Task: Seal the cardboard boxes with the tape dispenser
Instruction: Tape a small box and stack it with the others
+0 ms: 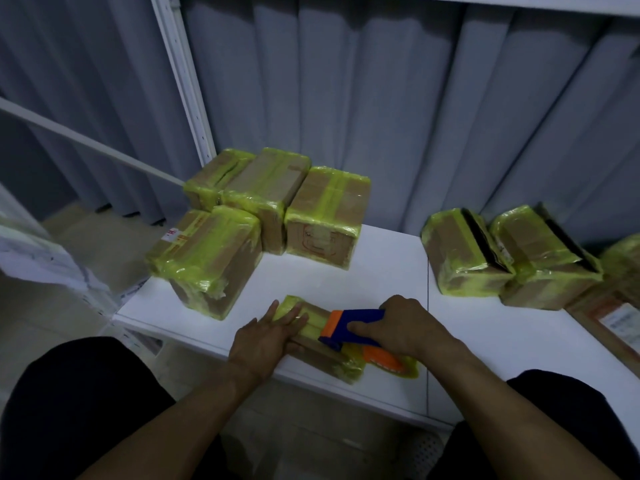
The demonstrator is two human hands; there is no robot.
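A small flat cardboard box [322,355] with yellow-green tape lies near the front edge of the white table [381,271]. My left hand [268,336] rests flat on the box's left end, fingers spread, pressing it down. My right hand [398,327] grips the blue and orange tape dispenser [353,329], which sits on top of the box. A yellow tape roll [408,370] shows under my right wrist.
Several taped boxes [211,261] are stacked at the table's back left. Two more boxes [460,258] with dark open gaps stand at the right, beside a flat parcel [616,320]. A white shelf post [183,81] and grey curtains stand behind.
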